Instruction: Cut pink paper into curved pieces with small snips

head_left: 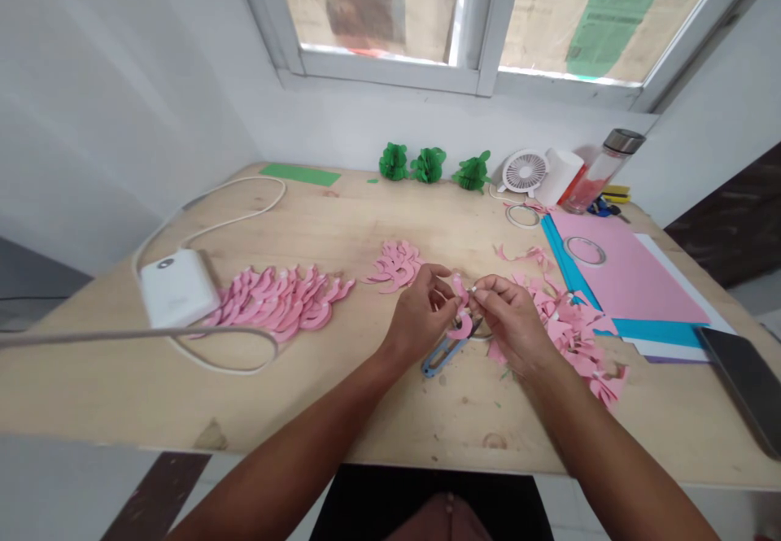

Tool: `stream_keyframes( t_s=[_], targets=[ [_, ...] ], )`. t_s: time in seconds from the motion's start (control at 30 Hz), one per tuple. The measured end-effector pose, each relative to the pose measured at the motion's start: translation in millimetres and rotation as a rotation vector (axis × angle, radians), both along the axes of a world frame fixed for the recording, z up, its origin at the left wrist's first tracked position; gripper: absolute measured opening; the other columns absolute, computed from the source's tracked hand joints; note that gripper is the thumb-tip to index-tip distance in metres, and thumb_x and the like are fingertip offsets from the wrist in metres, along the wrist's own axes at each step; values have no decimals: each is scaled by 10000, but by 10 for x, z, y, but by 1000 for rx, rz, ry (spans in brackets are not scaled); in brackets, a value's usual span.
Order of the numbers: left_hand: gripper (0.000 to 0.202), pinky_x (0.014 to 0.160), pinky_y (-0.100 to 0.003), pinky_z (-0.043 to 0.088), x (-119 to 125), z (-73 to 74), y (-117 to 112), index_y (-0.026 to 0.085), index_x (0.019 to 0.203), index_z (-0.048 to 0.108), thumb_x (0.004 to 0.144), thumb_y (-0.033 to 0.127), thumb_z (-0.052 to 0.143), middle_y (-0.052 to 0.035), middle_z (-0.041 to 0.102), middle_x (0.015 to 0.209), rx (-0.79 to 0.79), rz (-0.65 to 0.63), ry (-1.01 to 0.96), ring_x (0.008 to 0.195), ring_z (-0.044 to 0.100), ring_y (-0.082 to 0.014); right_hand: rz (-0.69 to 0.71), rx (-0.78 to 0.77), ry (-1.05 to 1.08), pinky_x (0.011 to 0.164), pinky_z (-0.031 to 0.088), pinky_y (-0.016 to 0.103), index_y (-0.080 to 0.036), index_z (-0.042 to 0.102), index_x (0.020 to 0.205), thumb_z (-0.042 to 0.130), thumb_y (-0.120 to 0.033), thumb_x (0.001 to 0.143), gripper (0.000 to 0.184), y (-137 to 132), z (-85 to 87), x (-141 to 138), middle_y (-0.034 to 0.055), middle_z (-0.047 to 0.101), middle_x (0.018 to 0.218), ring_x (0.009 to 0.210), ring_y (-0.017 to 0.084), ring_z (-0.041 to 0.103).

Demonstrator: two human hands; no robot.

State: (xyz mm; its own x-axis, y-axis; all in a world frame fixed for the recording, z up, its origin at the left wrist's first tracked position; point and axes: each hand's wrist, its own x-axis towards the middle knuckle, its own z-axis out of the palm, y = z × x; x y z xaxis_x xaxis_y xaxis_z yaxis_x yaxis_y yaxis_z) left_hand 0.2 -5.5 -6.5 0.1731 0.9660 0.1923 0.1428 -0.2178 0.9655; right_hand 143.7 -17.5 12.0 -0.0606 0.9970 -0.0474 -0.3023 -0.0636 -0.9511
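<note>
My left hand [421,311] is closed, holding a curved pink paper cutout [462,326] between thumb and fingers. Close beside it, my right hand [513,320] pinches a tiny white piece [473,290] at the fingertips, too small to identify. Beneath the hands lies a blue utility knife [440,357], partly hidden by the cutout. A small heap of pink cutouts [396,264] sits just past my left hand. Further left, several larger curved pink cutouts [293,301] overlap in rows. Pink paper scraps [577,333] are piled around my right forearm.
A white power bank [176,289] with a looping cable stands left. Green paper ornaments [429,165], a small fan [525,171] and a glass bottle [601,175] line the back. Coloured paper sheets [647,281], a tape roll [584,251] and a phone [741,382] lie right.
</note>
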Motion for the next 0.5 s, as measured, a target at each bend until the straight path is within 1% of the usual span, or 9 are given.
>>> stream_keyframes(
  t_s=[0.17, 0.33, 0.5],
  targets=[
    [207, 546, -210, 426, 17, 18, -9, 186, 971, 521, 765, 204, 529, 0, 618, 727, 62, -6, 124, 616, 587, -107, -1, -3, 3, 553, 395, 205, -178, 612, 679, 677, -253, 675, 99, 7, -7, 1, -25, 583, 598, 557, 83, 514],
    [225, 551, -210, 438, 29, 18, -21, 179, 986, 558, 765, 180, 516, -8, 646, 754, 86, -29, 147, 624, 597, -104, -2, 7, -19, 560, 391, 202, -173, 614, 678, 677, -248, 677, 97, 9, -13, -5, -24, 581, 594, 557, 79, 511],
    [208, 542, -199, 440, 31, 24, -28, 184, 957, 600, 765, 200, 522, -11, 661, 789, 106, -33, 209, 624, 583, -97, -7, 5, -14, 542, 390, 199, -174, 610, 670, 684, -257, 669, 112, 0, -5, -7, -24, 580, 589, 546, 78, 501]
  ],
)
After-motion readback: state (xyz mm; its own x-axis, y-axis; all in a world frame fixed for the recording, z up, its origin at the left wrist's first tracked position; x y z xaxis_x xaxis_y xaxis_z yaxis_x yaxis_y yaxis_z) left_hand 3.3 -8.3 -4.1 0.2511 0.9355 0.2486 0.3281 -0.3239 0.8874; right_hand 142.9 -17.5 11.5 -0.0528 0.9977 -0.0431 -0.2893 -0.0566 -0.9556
